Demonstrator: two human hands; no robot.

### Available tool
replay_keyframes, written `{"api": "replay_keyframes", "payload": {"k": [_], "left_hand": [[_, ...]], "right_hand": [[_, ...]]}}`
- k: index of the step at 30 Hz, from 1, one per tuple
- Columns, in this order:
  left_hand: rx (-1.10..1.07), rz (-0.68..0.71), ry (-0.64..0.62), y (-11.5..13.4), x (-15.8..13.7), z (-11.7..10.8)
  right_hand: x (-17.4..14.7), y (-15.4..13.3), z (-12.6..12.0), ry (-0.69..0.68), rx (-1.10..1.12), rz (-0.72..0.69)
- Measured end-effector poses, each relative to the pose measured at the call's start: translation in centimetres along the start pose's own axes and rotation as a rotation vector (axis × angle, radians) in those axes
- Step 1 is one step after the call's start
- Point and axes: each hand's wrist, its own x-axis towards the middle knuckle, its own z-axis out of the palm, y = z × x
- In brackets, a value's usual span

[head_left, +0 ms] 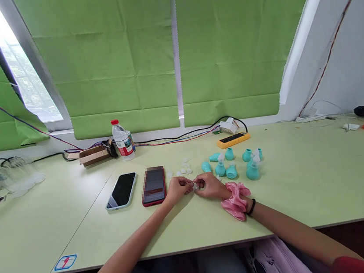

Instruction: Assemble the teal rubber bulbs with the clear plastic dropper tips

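Observation:
My left hand (179, 188) and my right hand (210, 186) meet over the middle of the table, fingers pinched together. Between their fingertips is a small translucent white piece (195, 186), partly covered by the fingers. Just beyond the hands lie several similar small clear pieces (186, 169). To the right of my right hand is a group of turquoise rubber bulbs (231, 171), some upright and some on their sides. A few of them, such as the bulb (252, 172) at the right, carry a clear tip (255, 156). A pink scrunchie (236, 201) circles my right wrist.
Left of the hands lie a phone in a red case (153, 186) and a pale-cased phone (121, 191). Behind them stand a water bottle (123, 141) and a small cardboard box (94, 155). A yellow power strip (233, 140) sits at the back. Bagged parts (8, 178) lie far left.

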Motion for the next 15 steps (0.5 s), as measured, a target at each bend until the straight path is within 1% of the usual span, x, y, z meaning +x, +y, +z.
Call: {"api": "replay_keyframes", "payload": {"k": [8,13,15], "left_hand": [[0.119,0.051,0.054,-0.37,-0.09,-0.04],[0.115,-0.007,0.019,-0.34,0.22,-0.27],[0.151,0.003,0.022,-0.10,0.14,-0.37]], "right_hand": [[0.18,0.07,0.32,0.002,0.038,0.010],[0.14,0.29,0.55,0.048,0.163,0.067],[0.17,0.36,0.53,0.090,0.217,0.091]]}}
